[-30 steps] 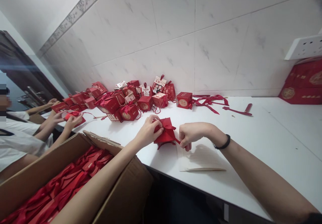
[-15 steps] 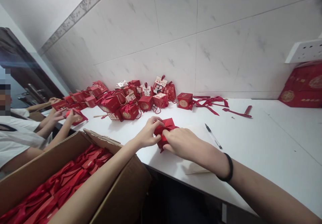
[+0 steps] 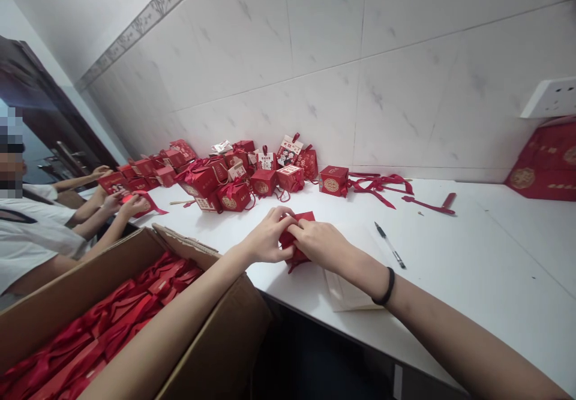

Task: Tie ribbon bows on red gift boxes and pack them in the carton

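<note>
Along the front edge of the table point(image 3: 477, 256), paper point(image 3: 348, 297) was laid near a pen point(image 3: 390, 245); above the back edge, a socket point(image 3: 549, 99) was mounted.

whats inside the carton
Red folded pieces and red ribbons show inside the carton, packed close together. Whatever lies beneath the top ones is covered, and the left arm hides some of the inside.

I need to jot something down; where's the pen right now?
In the head view, the pen lies on the white table, right of the right hand and beyond the black wristband.
</note>
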`<action>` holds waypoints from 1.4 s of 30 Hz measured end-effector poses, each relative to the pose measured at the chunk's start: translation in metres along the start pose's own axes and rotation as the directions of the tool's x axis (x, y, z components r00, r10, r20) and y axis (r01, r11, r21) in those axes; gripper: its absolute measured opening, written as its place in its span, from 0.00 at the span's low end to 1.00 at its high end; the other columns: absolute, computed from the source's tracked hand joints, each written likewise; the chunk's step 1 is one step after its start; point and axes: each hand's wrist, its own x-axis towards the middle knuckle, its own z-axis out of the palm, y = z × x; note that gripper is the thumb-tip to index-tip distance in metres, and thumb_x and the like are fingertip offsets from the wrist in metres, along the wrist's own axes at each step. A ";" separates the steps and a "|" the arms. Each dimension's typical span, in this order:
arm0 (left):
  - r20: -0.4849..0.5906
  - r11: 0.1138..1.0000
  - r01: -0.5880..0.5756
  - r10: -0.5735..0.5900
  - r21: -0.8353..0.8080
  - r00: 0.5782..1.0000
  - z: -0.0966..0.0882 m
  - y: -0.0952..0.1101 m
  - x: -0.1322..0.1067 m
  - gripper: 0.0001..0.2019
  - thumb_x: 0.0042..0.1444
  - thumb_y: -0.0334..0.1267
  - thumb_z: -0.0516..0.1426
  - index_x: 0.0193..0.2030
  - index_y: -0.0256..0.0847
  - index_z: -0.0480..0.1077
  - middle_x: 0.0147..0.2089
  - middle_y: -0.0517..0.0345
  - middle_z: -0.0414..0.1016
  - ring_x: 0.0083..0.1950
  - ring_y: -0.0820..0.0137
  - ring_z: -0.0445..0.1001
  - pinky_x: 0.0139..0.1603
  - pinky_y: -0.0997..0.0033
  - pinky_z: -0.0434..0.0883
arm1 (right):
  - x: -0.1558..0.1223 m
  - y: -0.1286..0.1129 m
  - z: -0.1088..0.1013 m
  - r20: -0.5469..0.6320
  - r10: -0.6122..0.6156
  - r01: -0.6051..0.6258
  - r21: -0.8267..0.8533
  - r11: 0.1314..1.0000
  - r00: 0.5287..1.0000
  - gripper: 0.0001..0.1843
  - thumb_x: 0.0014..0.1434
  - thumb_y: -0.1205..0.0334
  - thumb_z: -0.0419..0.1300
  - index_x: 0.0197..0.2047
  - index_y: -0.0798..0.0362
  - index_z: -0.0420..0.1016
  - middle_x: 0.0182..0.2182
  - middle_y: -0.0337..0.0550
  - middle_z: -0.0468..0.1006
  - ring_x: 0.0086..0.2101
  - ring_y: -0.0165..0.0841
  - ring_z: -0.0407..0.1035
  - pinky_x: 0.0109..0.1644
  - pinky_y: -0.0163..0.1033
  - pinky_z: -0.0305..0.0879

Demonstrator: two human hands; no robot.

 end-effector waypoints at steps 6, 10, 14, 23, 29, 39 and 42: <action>0.007 1.000 0.018 -0.018 -0.014 1.000 0.000 0.000 0.000 0.16 0.42 0.35 0.56 0.40 0.38 0.61 0.47 0.48 0.60 0.48 0.61 0.61 0.52 0.60 0.64 | 0.005 -0.002 0.001 -0.017 -0.064 0.062 -0.116 0.991 0.998 0.08 0.60 0.75 0.50 0.40 0.63 0.69 0.34 0.52 0.70 0.35 0.40 0.68 0.33 0.39 0.64; 0.000 1.000 0.014 -0.014 -0.017 1.000 0.001 -0.001 0.000 0.19 0.42 0.36 0.56 0.43 0.38 0.61 0.48 0.48 0.59 0.49 0.61 0.61 0.52 0.58 0.64 | 0.005 -0.005 0.002 -0.080 -0.045 0.032 -0.157 0.987 0.996 0.08 0.59 0.75 0.50 0.38 0.63 0.69 0.33 0.52 0.69 0.34 0.39 0.67 0.35 0.39 0.64; 0.012 1.000 0.005 -0.005 -0.010 1.000 0.001 -0.002 -0.001 0.19 0.44 0.38 0.56 0.45 0.37 0.61 0.48 0.47 0.58 0.49 0.60 0.60 0.52 0.58 0.64 | 0.003 -0.003 0.004 -0.150 0.027 -0.045 -0.116 0.992 0.988 0.06 0.57 0.76 0.53 0.39 0.62 0.68 0.34 0.51 0.69 0.33 0.39 0.66 0.34 0.38 0.64; -0.007 1.000 0.016 -0.016 -0.019 1.000 0.001 0.001 -0.003 0.12 0.47 0.37 0.55 0.39 0.37 0.64 0.46 0.48 0.59 0.48 0.62 0.60 0.51 0.61 0.64 | -0.014 0.007 0.021 -0.399 0.018 0.037 0.131 0.991 0.917 0.05 0.53 0.76 0.56 0.33 0.59 0.67 0.30 0.45 0.69 0.31 0.36 0.63 0.33 0.38 0.62; -0.046 0.992 0.000 -0.006 -0.125 0.999 0.002 0.000 -0.002 0.13 0.44 0.33 0.55 0.39 0.38 0.64 0.46 0.49 0.59 0.49 0.62 0.61 0.53 0.61 0.63 | -0.029 0.000 0.045 -0.543 -0.229 0.240 -0.052 0.969 0.808 0.13 0.62 0.73 0.48 0.29 0.59 0.69 0.26 0.46 0.68 0.29 0.35 0.59 0.32 0.39 0.58; 0.055 0.937 0.085 -0.070 -0.339 0.996 -0.006 0.001 0.000 0.07 0.45 0.30 0.52 0.34 0.39 0.62 0.47 0.51 0.62 0.49 0.65 0.63 0.53 0.63 0.63 | -0.030 -0.005 0.049 -0.541 -0.290 0.280 -0.103 0.954 0.789 0.14 0.62 0.73 0.48 0.28 0.59 0.71 0.25 0.45 0.68 0.28 0.34 0.57 0.31 0.38 0.54; 0.058 0.933 0.129 -0.116 -0.337 0.992 -0.005 0.001 0.001 0.09 0.48 0.39 0.55 0.34 0.39 0.61 0.47 0.51 0.62 0.49 0.64 0.63 0.53 0.62 0.63 | -0.030 -0.003 0.049 -0.552 -0.280 0.255 -0.124 0.959 0.785 0.14 0.63 0.71 0.49 0.29 0.59 0.71 0.25 0.45 0.68 0.28 0.34 0.57 0.31 0.38 0.53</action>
